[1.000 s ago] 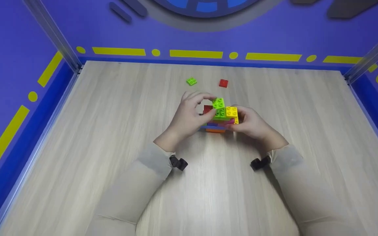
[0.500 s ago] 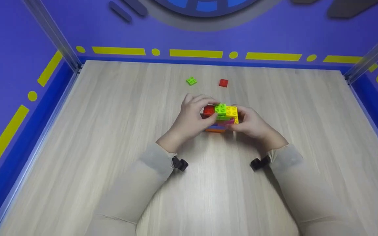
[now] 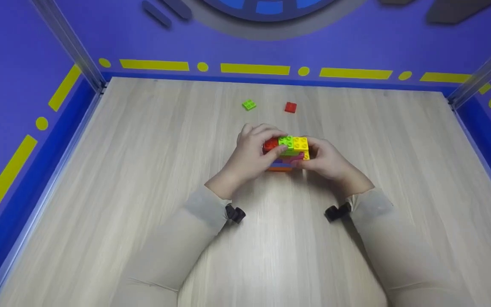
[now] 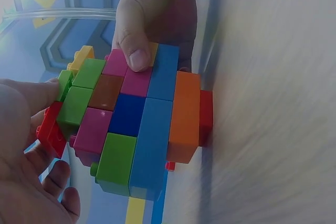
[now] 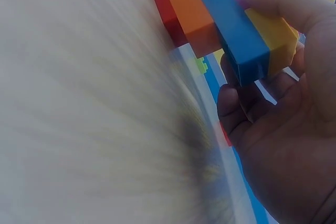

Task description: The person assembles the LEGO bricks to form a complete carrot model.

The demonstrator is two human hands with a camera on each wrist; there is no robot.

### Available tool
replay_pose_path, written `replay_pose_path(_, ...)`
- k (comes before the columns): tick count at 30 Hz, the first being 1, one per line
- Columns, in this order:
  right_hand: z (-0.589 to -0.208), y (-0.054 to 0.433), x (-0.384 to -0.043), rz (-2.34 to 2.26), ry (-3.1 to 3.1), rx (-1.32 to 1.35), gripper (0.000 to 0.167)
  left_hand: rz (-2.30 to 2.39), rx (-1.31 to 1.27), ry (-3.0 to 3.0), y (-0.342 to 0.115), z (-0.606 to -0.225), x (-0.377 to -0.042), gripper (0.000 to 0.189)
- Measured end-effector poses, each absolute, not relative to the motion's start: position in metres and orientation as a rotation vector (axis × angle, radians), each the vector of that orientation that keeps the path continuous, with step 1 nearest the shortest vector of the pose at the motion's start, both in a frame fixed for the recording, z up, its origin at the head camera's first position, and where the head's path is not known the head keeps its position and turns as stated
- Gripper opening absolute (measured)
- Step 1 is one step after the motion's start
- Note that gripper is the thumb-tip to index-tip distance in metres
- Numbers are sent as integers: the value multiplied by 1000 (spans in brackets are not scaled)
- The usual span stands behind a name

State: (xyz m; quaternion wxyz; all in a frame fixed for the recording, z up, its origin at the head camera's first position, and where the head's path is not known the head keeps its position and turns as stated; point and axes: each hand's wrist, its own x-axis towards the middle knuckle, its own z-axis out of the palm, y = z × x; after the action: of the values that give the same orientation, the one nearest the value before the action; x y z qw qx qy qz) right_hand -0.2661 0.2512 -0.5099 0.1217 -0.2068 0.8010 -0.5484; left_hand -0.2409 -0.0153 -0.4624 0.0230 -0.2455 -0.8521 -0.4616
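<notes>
A stepped stack of toy building bricks stands on the table in the middle of the head view. Its rows, from the bottom, run red, orange and blue, then mixed colours. Across the top lie a red brick, a thin light green brick and a yellow brick. My left hand pinches the light green brick between thumb and fingers, the fingers bent behind it. My right hand grips the stack's right side, its thumb on the near face, its fingers behind a blue brick.
Beyond the stack, a flat light green brick and a flat red brick lie apart on the wooden table. Blue panels with yellow marks enclose the back and sides.
My left hand has lowered the light green brick from a tilt above the stack to level between the red and yellow bricks. My right hand has kept its grip.
</notes>
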Motion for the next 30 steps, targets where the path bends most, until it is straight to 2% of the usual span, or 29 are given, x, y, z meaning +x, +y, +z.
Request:
replay_pose_path(13,-509,251,-265,-1655,2303,-601,50,-1326,-785,-2718,-15,-454,-248,33)
replay_pose_path(30,-518,243,-258,-1700,2428,-564,48,-1523,-873,-2624,-20,-472,-254,36)
